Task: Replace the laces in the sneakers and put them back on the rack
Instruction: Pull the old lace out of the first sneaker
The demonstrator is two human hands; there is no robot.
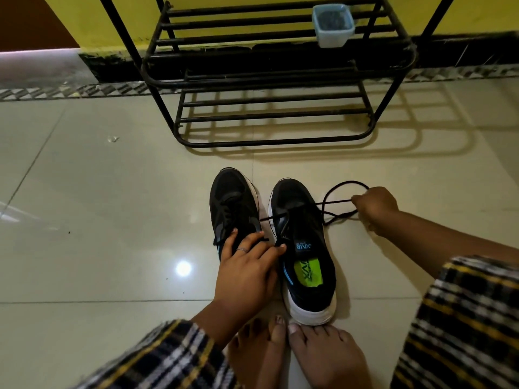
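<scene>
Two black sneakers are sitting side by side on the tiled floor in front of the metal rack, toes pointing toward it, and the work is going on at the right sneaker. The right hand is closed around a black lace, drawing it out sideways so that a loop is curling on the floor beside the shoe, while the left hand is resting with fingers spread across the gap between the pair, fingertips pressing at the throat of the right sneaker and palm lying over the left sneaker to steady both. This looks like the lacing step (whether the lace is coming out or going in cannot be told from here). The next move probably calls for keeping the shoe pinned and feeding the lace cleanly through one eyelet without snagging. Neither shoe is on the rack yet.
</scene>
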